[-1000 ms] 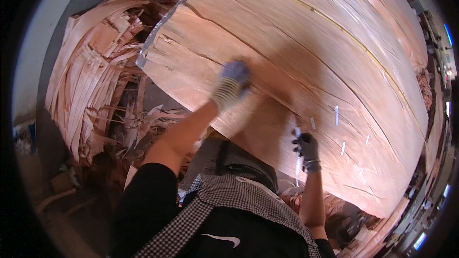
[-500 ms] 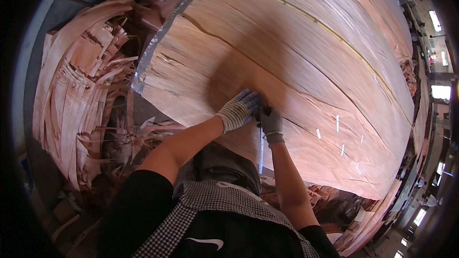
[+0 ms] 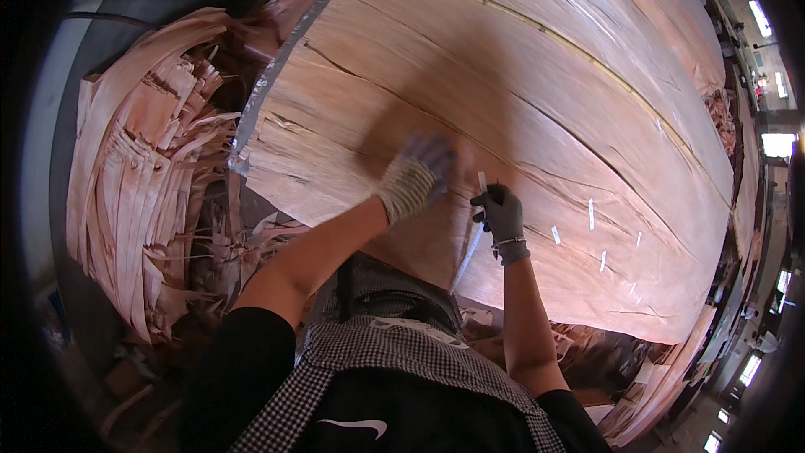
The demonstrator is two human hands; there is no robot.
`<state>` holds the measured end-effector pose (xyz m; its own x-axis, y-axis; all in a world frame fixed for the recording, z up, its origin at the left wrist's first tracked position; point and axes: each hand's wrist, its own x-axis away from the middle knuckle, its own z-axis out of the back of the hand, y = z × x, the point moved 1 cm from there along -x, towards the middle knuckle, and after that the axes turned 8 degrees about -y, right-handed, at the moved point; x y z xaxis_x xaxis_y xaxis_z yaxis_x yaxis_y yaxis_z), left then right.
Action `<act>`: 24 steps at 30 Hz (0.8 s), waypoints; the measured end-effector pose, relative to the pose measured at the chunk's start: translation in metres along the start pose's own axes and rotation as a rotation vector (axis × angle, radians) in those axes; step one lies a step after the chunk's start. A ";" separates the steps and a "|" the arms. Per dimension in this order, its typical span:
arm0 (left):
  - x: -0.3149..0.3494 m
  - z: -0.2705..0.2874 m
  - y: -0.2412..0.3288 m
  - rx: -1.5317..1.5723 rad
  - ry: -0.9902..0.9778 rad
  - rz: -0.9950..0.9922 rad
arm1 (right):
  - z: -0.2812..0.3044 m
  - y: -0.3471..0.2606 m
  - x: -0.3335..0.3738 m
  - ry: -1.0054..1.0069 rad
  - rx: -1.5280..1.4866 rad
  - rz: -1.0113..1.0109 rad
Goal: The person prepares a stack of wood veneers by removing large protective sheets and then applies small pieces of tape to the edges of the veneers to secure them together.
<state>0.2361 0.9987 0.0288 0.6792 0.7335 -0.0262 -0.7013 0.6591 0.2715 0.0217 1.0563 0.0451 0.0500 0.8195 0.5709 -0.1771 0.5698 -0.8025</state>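
A wide sheet of pale reddish wood veneer [image 3: 335, 147] lies in front of me, with long cracks running across it. My left hand [image 3: 417, 176], in a striped glove with bluish fingers, is over its near part. Its fingers look stretched out, though motion blurs them, and nothing shows in them. To its right, my right hand [image 3: 503, 214] in a grey glove pinches a narrow strip of white tape [image 3: 470, 253]. One end of the tape sticks up above the fingers; the rest trails down toward my apron. Short white tape pieces [image 3: 591, 214] are stuck on the sheet farther right.
A thin yellowish stick [image 3: 537, 28] lies across the sheet's far part. A dark strip [image 3: 267, 80] edges its left side. Torn veneer [image 3: 126, 193] is heaped at the left, and more scraps [image 3: 579, 340] lie below the near right edge.
My right hand has moved right, away from my left hand, and the tape's upper end now shows above its fingers. The left hand has blurred while staying at about the same place.
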 end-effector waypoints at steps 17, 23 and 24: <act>-0.009 -0.011 -0.028 0.000 -0.021 0.182 | -0.001 -0.016 -0.095 0.012 -0.046 -0.080; -0.061 -0.018 -0.005 -0.015 -0.002 -0.050 | 0.001 0.006 -0.116 0.057 0.131 -0.094; -0.069 -0.021 -0.003 -0.051 -0.004 -0.163 | 0.000 0.008 -0.117 0.131 0.267 0.039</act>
<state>0.1867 0.9491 0.0092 0.7858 0.6154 -0.0616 -0.5916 0.7770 0.2150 0.0145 0.9647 -0.0282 0.1618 0.8511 0.4995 -0.4326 0.5161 -0.7393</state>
